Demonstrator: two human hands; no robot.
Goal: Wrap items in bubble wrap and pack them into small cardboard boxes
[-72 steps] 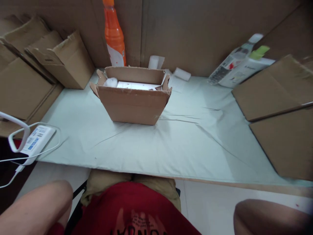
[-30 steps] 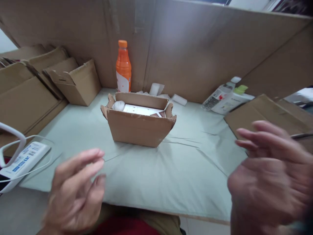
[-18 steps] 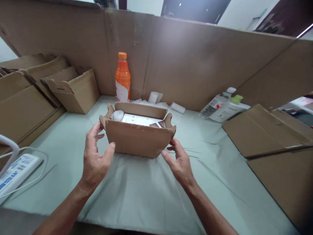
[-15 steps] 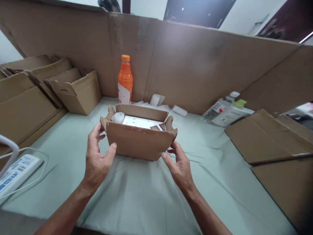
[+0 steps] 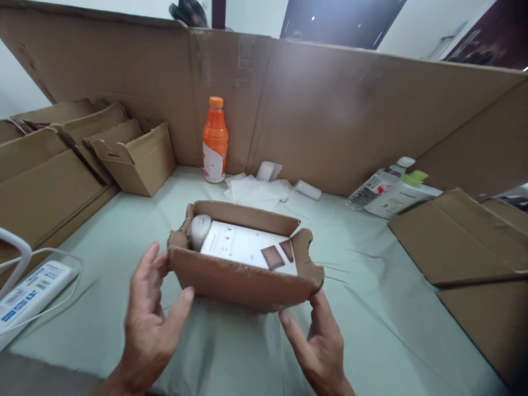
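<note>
Brown cardboard fills our grip: our left hand (image 5: pixel 148 322) and right hand (image 5: pixel 320 341) clamp opposite ends of the open box (image 5: pixel 243 286), a white carton (image 5: pixel 235 245) inside, over the pale green counter (image 5: pixel 379 341).

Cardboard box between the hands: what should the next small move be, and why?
Probably steady the box from both ends: the left hand and right hand are at opposite ends, and its open top leaves the white carton uncovered.
</note>
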